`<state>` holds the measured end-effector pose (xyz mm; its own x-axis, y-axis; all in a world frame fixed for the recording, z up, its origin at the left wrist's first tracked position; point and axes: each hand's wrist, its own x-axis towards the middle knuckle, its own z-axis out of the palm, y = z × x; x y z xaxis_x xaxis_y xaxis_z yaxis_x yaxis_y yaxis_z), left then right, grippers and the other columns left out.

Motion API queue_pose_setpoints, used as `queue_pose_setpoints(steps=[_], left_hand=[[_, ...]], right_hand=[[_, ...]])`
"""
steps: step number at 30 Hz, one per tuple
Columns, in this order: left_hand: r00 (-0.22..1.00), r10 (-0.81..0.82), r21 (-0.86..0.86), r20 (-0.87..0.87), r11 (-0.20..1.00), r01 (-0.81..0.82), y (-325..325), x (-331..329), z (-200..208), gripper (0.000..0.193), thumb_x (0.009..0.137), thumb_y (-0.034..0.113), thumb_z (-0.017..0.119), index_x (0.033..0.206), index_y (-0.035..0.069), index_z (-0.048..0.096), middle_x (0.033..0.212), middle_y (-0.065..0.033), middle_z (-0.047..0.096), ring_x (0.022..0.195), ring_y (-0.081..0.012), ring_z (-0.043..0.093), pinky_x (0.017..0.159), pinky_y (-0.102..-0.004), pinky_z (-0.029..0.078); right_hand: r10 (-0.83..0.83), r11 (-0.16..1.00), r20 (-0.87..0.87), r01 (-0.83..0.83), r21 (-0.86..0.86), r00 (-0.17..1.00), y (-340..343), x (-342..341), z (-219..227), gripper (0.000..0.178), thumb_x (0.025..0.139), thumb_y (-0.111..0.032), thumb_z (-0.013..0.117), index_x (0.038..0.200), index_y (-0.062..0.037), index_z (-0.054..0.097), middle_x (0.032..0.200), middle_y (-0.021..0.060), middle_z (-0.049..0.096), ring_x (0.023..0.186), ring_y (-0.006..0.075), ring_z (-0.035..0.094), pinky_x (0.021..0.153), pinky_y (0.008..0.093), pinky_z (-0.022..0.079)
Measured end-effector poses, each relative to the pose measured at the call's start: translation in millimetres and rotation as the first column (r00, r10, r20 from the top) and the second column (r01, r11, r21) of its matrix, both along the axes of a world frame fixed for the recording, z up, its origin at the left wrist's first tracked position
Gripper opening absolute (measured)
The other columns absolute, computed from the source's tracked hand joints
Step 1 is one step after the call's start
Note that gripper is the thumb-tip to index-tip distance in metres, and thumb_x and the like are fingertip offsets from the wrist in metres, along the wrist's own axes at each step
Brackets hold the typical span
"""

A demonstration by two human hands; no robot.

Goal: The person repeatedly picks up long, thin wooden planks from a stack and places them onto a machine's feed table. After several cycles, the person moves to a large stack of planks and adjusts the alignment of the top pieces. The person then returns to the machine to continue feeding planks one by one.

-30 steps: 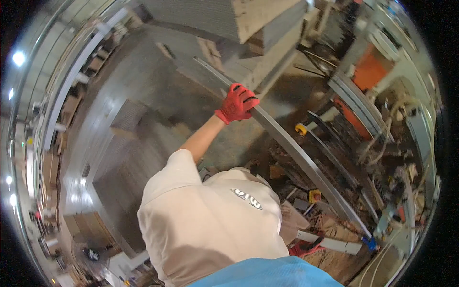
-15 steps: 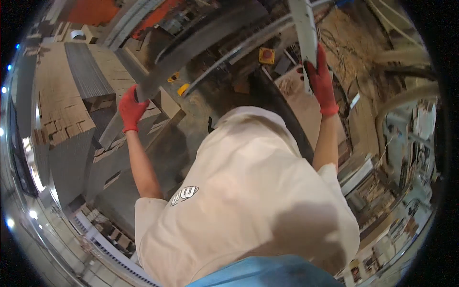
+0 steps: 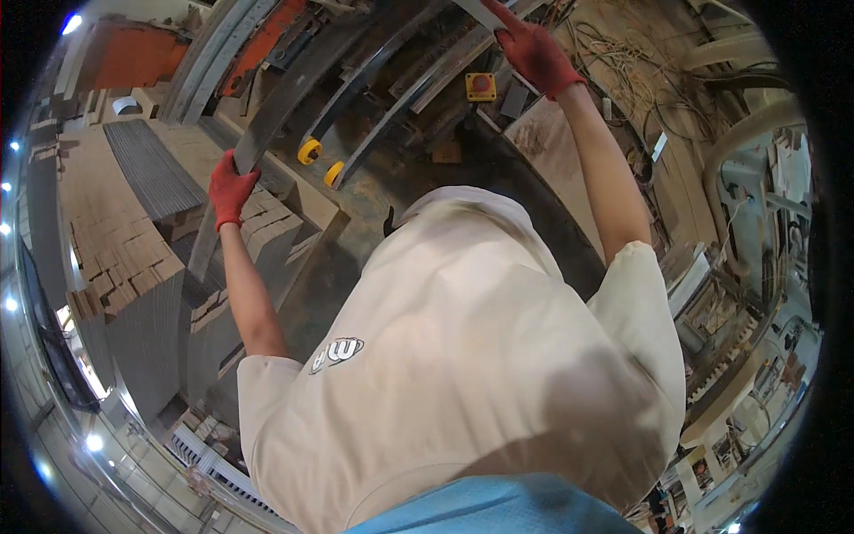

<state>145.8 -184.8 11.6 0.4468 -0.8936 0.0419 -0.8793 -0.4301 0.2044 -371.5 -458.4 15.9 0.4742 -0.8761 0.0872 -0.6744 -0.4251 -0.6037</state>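
Observation:
My left hand (image 3: 234,189), in a red glove, is closed around a long grey board (image 3: 276,107). The board slants from beside the stacks up toward the top of the view, and its far end is out of sight. My right hand (image 3: 538,58), also red-gloved, reaches to the top edge. Its fingers and thumb are closed on the end of a pale grey strip (image 3: 481,12), mostly cut off by the frame. Whether the strip and the board are one piece cannot be seen.
Stacked grey-faced boards (image 3: 124,258) stand at the left. Ahead are machine rails with yellow round ends (image 3: 310,151) and a red button on a yellow box (image 3: 480,86). A dusty machine table (image 3: 556,156) lies at the right, near tangled strands (image 3: 614,67) and thick hoses (image 3: 756,133).
My right hand has left the white upright beam and moved forward and left to the pale strip. My left hand, still on the grey board, has shifted slightly to the left.

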Motion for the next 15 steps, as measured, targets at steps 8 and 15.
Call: queue_pose_setpoints(steps=[8, 15], left_hand=[[0.999, -0.035, 0.050, -0.011, 0.998, 0.035, -9, 15, -1, 0.045, 0.073, 0.028, 0.080, 0.112, 0.009, 0.068, 0.104, -0.0172, 0.074, 0.100, -0.0376, 0.070, 0.083, -0.0438, 0.055], [0.997, -0.038, 0.113, -0.074, 0.993, 0.046, -8, 17, -1, 0.046, 0.073, 0.027, 0.080, 0.112, 0.007, 0.066, 0.101, -0.0197, 0.073, 0.100, -0.0404, 0.069, 0.082, -0.0470, 0.054]], right_hand=[[0.226, 0.974, 0.131, -0.226, -0.015, 0.965, -49, 4, -39, 0.073, 0.097, -0.008, 0.055, 0.165, -0.0208, 0.030, 0.063, 0.0092, 0.055, 0.053, 0.0217, 0.050, 0.055, 0.0371, 0.039], [0.153, 0.984, 0.050, -0.157, 0.088, 0.987, -42, 15, -8, 0.072, 0.096, -0.012, 0.059, 0.164, -0.0209, 0.034, 0.079, 0.0022, 0.061, 0.067, 0.0145, 0.056, 0.057, 0.0359, 0.041]])
